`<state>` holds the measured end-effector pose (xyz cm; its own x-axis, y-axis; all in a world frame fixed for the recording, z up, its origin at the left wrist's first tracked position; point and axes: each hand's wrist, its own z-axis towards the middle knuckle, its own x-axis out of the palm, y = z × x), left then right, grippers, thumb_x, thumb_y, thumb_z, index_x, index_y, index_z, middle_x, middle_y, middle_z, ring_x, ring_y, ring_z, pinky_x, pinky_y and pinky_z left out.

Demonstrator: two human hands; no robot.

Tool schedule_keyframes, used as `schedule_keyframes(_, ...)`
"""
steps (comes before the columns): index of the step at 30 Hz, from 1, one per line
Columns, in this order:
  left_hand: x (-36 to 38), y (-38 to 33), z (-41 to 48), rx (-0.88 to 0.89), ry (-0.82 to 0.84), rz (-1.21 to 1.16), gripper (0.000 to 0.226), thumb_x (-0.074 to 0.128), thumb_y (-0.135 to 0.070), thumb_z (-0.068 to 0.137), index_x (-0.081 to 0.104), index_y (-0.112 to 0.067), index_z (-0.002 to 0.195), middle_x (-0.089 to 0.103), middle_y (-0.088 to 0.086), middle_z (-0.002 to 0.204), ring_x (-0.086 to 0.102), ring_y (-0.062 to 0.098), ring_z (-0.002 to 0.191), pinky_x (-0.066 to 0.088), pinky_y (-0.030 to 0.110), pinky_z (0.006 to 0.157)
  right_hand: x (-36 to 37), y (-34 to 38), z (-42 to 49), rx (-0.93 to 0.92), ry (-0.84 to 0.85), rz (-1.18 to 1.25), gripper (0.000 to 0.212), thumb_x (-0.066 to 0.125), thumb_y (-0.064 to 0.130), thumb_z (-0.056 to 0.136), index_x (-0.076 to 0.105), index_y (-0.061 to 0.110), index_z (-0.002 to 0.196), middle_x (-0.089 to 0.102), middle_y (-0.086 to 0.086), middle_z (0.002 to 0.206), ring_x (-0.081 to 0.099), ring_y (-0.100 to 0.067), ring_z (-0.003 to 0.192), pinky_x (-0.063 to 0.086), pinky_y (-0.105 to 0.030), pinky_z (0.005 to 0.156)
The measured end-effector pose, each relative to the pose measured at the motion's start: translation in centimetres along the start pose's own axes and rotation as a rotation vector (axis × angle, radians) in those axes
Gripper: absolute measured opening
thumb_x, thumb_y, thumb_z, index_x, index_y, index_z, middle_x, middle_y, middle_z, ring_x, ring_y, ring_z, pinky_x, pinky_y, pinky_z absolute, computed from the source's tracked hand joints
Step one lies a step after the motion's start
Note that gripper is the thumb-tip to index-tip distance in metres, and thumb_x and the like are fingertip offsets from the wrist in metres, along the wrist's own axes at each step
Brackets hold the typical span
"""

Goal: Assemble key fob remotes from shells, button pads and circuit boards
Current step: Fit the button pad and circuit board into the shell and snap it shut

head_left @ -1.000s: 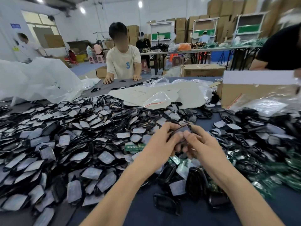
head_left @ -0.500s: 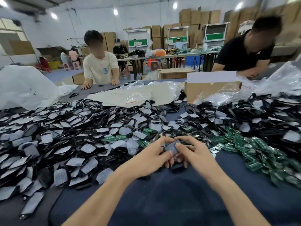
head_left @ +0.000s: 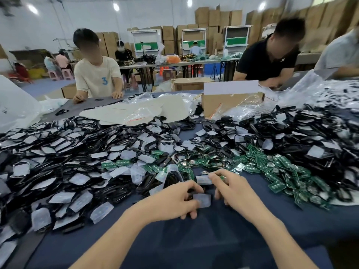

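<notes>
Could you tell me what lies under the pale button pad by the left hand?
Part of a black shell shows past the button pad, gripped by the left hand; the rest is covered.

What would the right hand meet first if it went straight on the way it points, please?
Probably the pale button pad beyond the right hand; whether its fingertips already touch it is unclear.

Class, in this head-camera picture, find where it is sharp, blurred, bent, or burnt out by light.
Head view: sharpest at centre, around the left hand and right hand; stacked boxes at upper right lean and smear, from wide-lens distortion and motion blur; ceiling lights burn out white.
</notes>
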<state>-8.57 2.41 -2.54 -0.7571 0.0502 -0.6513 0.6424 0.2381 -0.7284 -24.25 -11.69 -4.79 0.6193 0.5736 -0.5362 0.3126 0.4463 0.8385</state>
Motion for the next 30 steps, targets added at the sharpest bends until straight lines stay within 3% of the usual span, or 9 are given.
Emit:
schedule_keyframes(4, -0.2, -0.5, 0.0, -0.007, -0.026, 0.257, 0.016, 0.047, -0.039, 0.100, 0.055, -0.038, 0.114, 0.071, -0.005, 0.068, 0.053, -0.001, 0.047, 0.045, 0.020, 0.055, -0.1, -1.0, 0.9, 0.041, -0.204, 0.046, 0.024, 0.047, 0.046, 0.103, 0.064, 0.034, 0.090, 0.069, 0.003, 0.065, 0.052, -0.005, 0.048, 0.044, -0.032, 0.053)
schedule_keyframes(6, -0.8, -0.9, 0.0, -0.009, -0.107, 0.435, 0.021, 0.045, -0.048, 0.101, 0.059, -0.037, 0.109, 0.067, -0.005, 0.064, 0.056, 0.000, 0.052, 0.052, 0.027, 0.062, -0.2, -1.4, 1.4, 0.057, -0.281, 0.097, 0.023, 0.045, 0.044, 0.104, 0.064, 0.036, 0.093, 0.069, 0.005, 0.067, 0.051, -0.006, 0.048, 0.043, -0.032, 0.052)
schedule_keyframes(8, -1.6, -1.4, 0.5, 0.001, -0.239, 0.552, 0.027, 0.042, -0.053, 0.100, 0.062, -0.035, 0.106, 0.066, -0.007, 0.072, 0.059, 0.007, 0.064, 0.053, 0.032, 0.069, -0.3, -1.7, 2.0, 0.076, -0.344, 0.130, 0.022, 0.043, 0.041, 0.105, 0.064, 0.038, 0.099, 0.069, 0.006, 0.068, 0.051, -0.005, 0.049, 0.044, -0.032, 0.052)
schedule_keyframes(12, -2.7, -2.7, 3.8, 0.003, -0.427, 0.565, 0.026, 0.041, -0.046, 0.103, 0.062, -0.032, 0.111, 0.065, -0.013, 0.086, 0.055, 0.010, 0.074, 0.046, 0.031, 0.066, -0.4, -2.0, 2.4, 0.109, -0.413, 0.212, 0.022, 0.042, 0.036, 0.105, 0.063, 0.041, 0.101, 0.070, 0.005, 0.068, 0.050, -0.008, 0.048, 0.044, -0.031, 0.050)
schedule_keyframes(14, -2.5, -3.1, 6.7, -0.049, -0.424, 0.595, 0.029, 0.042, -0.040, 0.104, 0.062, -0.024, 0.118, 0.068, -0.005, 0.107, 0.061, 0.018, 0.094, 0.050, 0.035, 0.078, -0.6, -2.0, 2.3, 0.115, -0.439, 0.267, 0.022, 0.043, 0.033, 0.104, 0.063, 0.040, 0.101, 0.069, 0.005, 0.067, 0.051, -0.008, 0.048, 0.044, -0.029, 0.049)
schedule_keyframes(17, -1.4, -3.2, 10.4, -0.128, -0.336, 0.716, 0.037, 0.044, -0.038, 0.104, 0.057, -0.011, 0.126, 0.057, 0.011, 0.125, 0.054, 0.031, 0.117, 0.047, 0.044, 0.096, -1.0, -2.0, 2.2, 0.138, -0.472, 0.357, 0.023, 0.044, 0.026, 0.104, 0.063, 0.037, 0.103, 0.068, 0.006, 0.065, 0.052, -0.007, 0.049, 0.045, -0.026, 0.050)
schedule_keyframes(26, -1.3, -2.2, 14.0, -0.107, -0.305, 0.550, 0.043, 0.054, -0.034, 0.100, 0.046, -0.009, 0.135, 0.048, 0.012, 0.134, 0.045, 0.031, 0.126, 0.042, 0.042, 0.103, -1.3, -1.8, 2.7, 0.140, -0.505, 0.469, 0.029, 0.047, 0.018, 0.103, 0.063, 0.042, 0.104, 0.067, 0.007, 0.081, 0.057, -0.006, 0.057, 0.042, -0.030, 0.055)
schedule_keyframes(30, -1.0, -2.5, 14.1, -0.081, -0.306, 0.369, 0.030, 0.053, -0.020, 0.098, 0.043, -0.015, 0.126, 0.059, 0.011, 0.119, 0.057, 0.031, 0.103, 0.050, 0.045, 0.090, -1.5, -1.9, 4.0, 0.117, -0.537, 0.394, 0.029, 0.047, 0.021, 0.103, 0.061, 0.046, 0.103, 0.068, 0.010, 0.088, 0.060, -0.004, 0.061, 0.045, -0.028, 0.057)
